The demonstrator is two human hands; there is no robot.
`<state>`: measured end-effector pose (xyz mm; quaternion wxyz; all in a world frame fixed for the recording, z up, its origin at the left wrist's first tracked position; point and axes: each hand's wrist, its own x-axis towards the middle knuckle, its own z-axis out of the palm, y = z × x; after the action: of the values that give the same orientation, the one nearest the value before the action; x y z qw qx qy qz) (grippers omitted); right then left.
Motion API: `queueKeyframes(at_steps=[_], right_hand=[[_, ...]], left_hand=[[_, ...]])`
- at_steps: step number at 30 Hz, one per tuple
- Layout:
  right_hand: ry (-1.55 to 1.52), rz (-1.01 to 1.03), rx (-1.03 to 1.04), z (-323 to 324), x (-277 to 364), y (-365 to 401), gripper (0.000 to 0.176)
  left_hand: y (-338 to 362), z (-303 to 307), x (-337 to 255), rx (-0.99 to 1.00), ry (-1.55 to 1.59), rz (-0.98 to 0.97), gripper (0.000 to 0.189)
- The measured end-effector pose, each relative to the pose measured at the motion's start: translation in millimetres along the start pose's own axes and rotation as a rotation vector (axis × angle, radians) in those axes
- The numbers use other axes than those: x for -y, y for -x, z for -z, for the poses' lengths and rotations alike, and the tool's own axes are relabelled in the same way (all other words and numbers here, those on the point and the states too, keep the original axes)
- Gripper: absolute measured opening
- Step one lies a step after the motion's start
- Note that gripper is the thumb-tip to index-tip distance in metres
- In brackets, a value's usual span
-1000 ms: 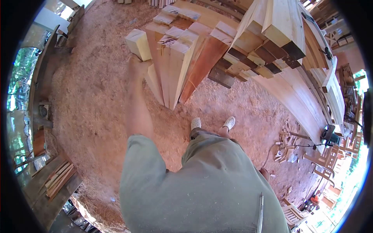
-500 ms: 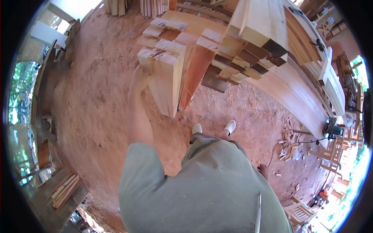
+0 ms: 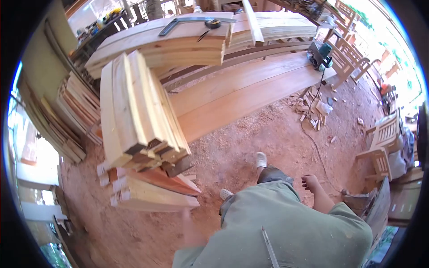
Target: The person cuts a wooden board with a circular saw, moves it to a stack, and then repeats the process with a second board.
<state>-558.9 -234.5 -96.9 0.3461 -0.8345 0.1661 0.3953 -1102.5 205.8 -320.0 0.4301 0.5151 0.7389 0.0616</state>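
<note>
My right hand hangs beside my body over the dirt floor, its fingers curled, nearest to the cord on the ground. A smeared patch of my left forearm shows low at the front of my shirt; the left hand's fingers are blurred. Close to it lies a stack of short wooden posts, pale and reddish. Beyond them a pile of long pale beams points toward me. Wide planks stretch to the right behind the pile.
A metal square and a tape measure lie on thick boards. A green power saw rests at the planks' right end. Wood scraps and a cord lie on the floor. Wooden chairs stand at right.
The view has swung to the right, bringing the saw and boards nearer the middle. My left hand has come away from the short posts. My right hand now shows more fully.
</note>
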Motion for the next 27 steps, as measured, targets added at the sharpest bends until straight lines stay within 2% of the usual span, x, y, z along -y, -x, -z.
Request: queueKeyframes(at_steps=[2, 4, 6, 7, 8, 9, 11, 13, 15, 17, 19, 20, 21, 23, 24, 25, 26, 27], right_hand=[[0.031, -0.088, 0.032, 0.8, -9.2, -16.0, 0.029], [-0.012, -0.101, 0.064, 2.5, -15.5, -35.0, 0.029], [-0.052, -0.112, 0.096, 5.5, -13.9, -54.0, 0.029], [-0.079, -0.089, 0.091, 8.4, -12.6, -65.3, 0.029], [-0.105, -0.065, 0.085, 14.1, -11.5, -78.2, 0.028], [-0.161, -0.057, 0.090, 22.2, -11.1, -89.7, 0.029], [-0.210, -0.065, 0.077, 46.6, -1.2, -105.7, 0.030], [-0.290, -0.073, -0.006, 71.0, 2.9, -120.9, 0.030], [-0.356, -0.032, -0.068, 100.7, -10.0, -148.1, 0.028], [-0.419, -0.001, -0.135, 119.9, -26.1, -164.8, 0.027], [-0.348, -0.008, -0.263, 142.1, -35.3, -177.5, 0.022], [-0.349, -0.009, -0.271, 151.3, -37.2, -183.6, 0.022], [-0.435, -0.044, -0.288, 156.2, -39.5, -188.9, 0.022], [-0.592, -0.078, -0.293, 165.0, -41.9, -197.2, 0.026], [-0.589, -0.085, -0.302, 169.6, -45.3, -202.7, 0.026], [-0.686, -0.155, -0.259, 174.0, -49.1, -208.8, 0.025], [-0.786, -0.223, -0.218, 178.1, -52.6, -213.5, 0.024], [-0.787, -0.226, -0.232, 181.8, -54.5, -217.6, 0.024]], left_hand=[[2.0, -64.3, -9.9, 0.303, 0.068, -0.063, 0.052], [11.0, -116.5, -45.5, 0.448, -0.009, -0.077, 0.055], [-6.5, -166.8, -88.0, 0.519, -0.212, -0.083, 0.016], [4.6, -182.4, -114.6, 0.541, -0.258, -0.200, 0.028], [29.9, -190.0, -159.4, 0.555, -0.304, -0.321, 0.041], [82.5, -182.1, -235.1, 0.559, -0.346, -0.441, 0.055], [159.2, -183.0, -357.9, 0.505, -0.663, -0.487, 0.044], [167.2, -218.0, -414.8, 0.681, -0.547, -0.449, 0.036], [141.9, -272.8, -451.5, 0.914, -0.452, -0.545, 0.029], [194.2, -284.1, -526.4, 0.893, -0.406, -0.614, 0.024], [238.2, -296.4, -583.6, 0.874, -0.164, -0.800, 0.023], [242.7, -309.4, -605.1, 0.796, -0.122, -0.891, 0.023], [244.6, -320.7, -627.1, 0.715, -0.076, -0.980, 0.023], [255.3, -331.6, -678.4, 0.541, 0.130, -0.916, 0.022], [266.9, -324.7, -709.0, 0.377, 0.135, -0.950, 0.021], [251.6, -329.6, -736.6, 0.172, 0.230, -1.147, 0.021], [228.2, -327.4, -764.0, 0.088, 0.269, -1.083, 0.022], [217.7, -323.7, -796.6, -0.064, 0.367, -1.145, 0.023]])
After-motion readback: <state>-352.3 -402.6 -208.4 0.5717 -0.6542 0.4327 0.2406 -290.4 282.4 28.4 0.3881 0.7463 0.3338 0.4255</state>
